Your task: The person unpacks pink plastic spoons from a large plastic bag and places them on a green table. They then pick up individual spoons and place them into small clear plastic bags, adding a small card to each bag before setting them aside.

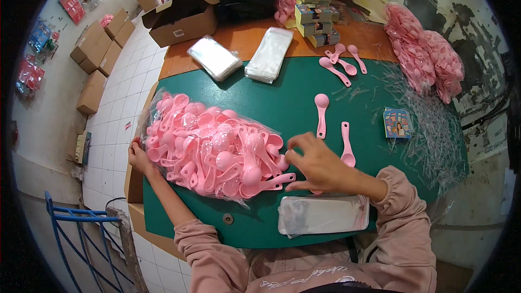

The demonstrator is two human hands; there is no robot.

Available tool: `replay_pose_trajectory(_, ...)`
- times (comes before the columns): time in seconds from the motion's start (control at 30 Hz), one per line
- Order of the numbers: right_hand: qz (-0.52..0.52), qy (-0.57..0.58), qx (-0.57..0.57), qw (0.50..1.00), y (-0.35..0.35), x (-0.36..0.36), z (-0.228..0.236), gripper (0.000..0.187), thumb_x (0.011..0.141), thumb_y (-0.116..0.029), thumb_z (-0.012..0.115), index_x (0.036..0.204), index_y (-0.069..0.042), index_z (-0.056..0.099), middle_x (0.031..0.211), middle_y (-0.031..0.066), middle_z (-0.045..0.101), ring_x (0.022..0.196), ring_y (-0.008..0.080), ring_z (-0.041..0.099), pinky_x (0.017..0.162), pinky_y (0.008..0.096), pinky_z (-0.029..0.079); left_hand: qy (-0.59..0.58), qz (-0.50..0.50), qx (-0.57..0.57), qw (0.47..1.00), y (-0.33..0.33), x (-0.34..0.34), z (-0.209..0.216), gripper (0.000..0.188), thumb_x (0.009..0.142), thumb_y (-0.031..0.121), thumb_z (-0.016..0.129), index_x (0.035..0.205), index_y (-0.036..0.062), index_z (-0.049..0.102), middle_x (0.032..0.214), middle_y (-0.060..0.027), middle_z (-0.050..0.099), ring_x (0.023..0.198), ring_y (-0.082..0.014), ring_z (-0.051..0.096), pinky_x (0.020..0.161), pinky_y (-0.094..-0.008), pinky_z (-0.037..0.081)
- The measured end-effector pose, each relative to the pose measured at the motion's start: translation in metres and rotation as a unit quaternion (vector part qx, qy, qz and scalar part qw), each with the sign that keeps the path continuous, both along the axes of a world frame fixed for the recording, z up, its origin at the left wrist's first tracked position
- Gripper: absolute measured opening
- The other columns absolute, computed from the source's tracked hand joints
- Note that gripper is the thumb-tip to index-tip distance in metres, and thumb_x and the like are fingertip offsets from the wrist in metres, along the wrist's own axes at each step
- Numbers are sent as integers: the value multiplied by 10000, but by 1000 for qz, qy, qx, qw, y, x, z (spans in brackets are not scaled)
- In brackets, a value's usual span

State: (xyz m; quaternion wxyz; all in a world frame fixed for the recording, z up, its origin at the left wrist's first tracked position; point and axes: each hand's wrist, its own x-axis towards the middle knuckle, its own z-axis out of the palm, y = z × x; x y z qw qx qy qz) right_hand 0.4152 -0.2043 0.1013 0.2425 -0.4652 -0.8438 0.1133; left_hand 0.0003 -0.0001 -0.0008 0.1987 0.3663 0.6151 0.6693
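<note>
Wearer's hands (321, 161): two. Pink spoons (326, 62), far cluster: four. Clear sleeve stacks (268, 57): three. Open tabletop carton (183, 28): one.

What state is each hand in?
Left hand: at the left edge of the bag of spoons; grip unclear.
Right hand: open beside the bag, nothing visibly held.

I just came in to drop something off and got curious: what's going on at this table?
A person seated at the green table has their left hand at the left end of a clear bag of pink spoons. Their right hand, fingers spread, is by the bag's right end, where some spoons poke out. Several loose pink spoons lie beyond and around that hand, and a stack of clear plastic sleeves lies near the table's front edge.
</note>
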Motion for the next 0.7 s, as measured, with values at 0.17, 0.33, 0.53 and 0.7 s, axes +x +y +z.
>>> replay_pose_trajectory(0.17,26,-120,61,991,-7,-21,-25,259,595,-121,590,806,-9,489,814,96,498,821,229,496,669,354,387,2,-2,3,1000,2,0,-1,235,852,105,405,886,-44,584,880,-97,594,831,-163,571,765,-238,463)
replay_pose_trajectory(0.33,1,9,-163,987,-5,8,-5,279,622,-114,592,841,-1,462,762,146,510,744,259,527,636,364,396,-10,-5,11,1000,4,-2,-4,230,853,102,408,884,-40,586,875,-91,596,810,-153,574,739,-227,468)
replay_pose_trajectory(0.53,-88,-175,-90,977,-23,18,2,328,659,-218,627,866,-23,464,768,132,495,743,266,500,635,354,364,-14,-9,12,1000,7,-6,-7,225,850,108,414,885,-29,589,876,-80,599,808,-145,573,738,-223,465)
replay_pose_trajectory(0.7,-136,-205,-27,969,-15,3,-26,272,653,-169,588,835,-8,467,753,112,488,718,236,481,608,314,338,-23,-4,21,999,11,-5,-10,229,849,113,415,891,-31,588,878,-81,599,813,-147,573,737,-224,466)
